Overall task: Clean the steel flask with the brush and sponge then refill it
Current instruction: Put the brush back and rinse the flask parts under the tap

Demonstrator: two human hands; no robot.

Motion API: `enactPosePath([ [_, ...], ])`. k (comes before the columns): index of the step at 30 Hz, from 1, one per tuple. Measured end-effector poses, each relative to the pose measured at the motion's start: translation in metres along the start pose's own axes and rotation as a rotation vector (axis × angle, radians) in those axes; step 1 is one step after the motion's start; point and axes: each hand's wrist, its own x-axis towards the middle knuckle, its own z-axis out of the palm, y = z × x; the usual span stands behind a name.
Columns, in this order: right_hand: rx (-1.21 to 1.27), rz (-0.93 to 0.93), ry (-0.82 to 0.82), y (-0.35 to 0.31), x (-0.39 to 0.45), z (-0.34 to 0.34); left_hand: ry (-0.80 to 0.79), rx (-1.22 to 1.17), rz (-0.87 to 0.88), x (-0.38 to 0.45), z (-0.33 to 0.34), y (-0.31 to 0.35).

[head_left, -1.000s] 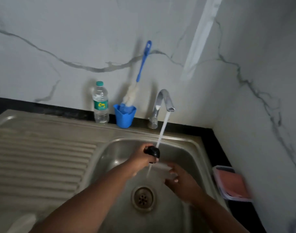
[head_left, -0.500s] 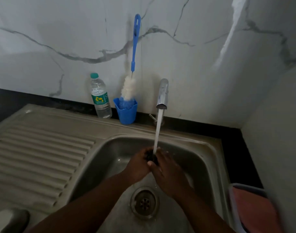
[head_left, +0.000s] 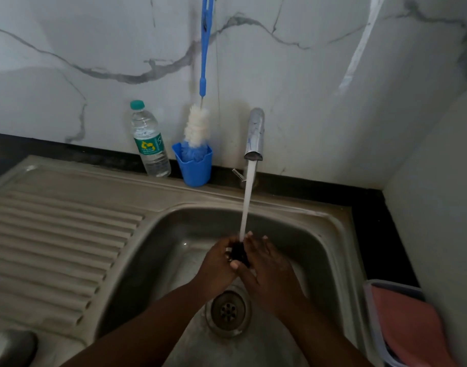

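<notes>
Right hand (head_left: 266, 271) now on black cap (head_left: 239, 254)

Steel sink unit (head_left: 68, 234) set in a black counter (head_left: 372, 234), ribbed drainboard left of the basin. Landmark = tap (head_left: 254, 133) at the back rim: blue cup (head_left: 194, 168) holding the bottle brush (head_left: 200, 120) stands just left of it, and a plastic water bottle (head_left: 148, 144) stands just left of the cup. Far right of tap, near front edge: clear container (head_left: 380, 327) with something pink inside.
</notes>
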Motion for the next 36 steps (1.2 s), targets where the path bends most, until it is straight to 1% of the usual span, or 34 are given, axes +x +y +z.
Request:
enactPosePath([
  [3,0.026,-0.027,-0.009,-0.005,-0.001,-0.001,-0.025,-0.037,0.001,0.004,-0.004,0.005],
  [8,-0.035,-0.030,0.013,0.000,-0.010,0.000,-0.074,-0.077,0.011,0.007,-0.010,0.012],
  [13,0.011,0.040,-0.002,-0.002,0.003,-0.002,-0.043,-0.067,0.000,0.007,-0.006,0.003],
  [17,0.030,0.002,-0.032,-0.010,0.011,-0.003,0.010,-0.064,-0.028,0.007,-0.004,0.003],
  [23,-0.036,-0.060,-0.006,-0.004,-0.007,0.001,-0.015,-0.173,-0.088,0.010,-0.015,-0.002],
  [25,-0.032,-0.041,0.000,0.002,-0.012,0.000,-0.018,-0.201,-0.098,0.008,-0.013,-0.001],
  [28,0.037,-0.001,0.012,0.006,-0.009,0.002,0.003,-0.231,-0.120,0.010,-0.010,-0.006],
  [31,0.145,0.059,0.021,0.003,0.000,0.003,-0.035,-0.328,-0.131,0.009,-0.006,-0.003],
  [32,0.162,0.067,0.019,0.000,0.003,0.002,-0.043,-0.378,-0.160,0.008,-0.004,0.001],
  [36,0.139,-0.012,0.025,-0.012,0.002,0.004,0.049,-0.679,-0.366,0.010,-0.002,0.011],
])
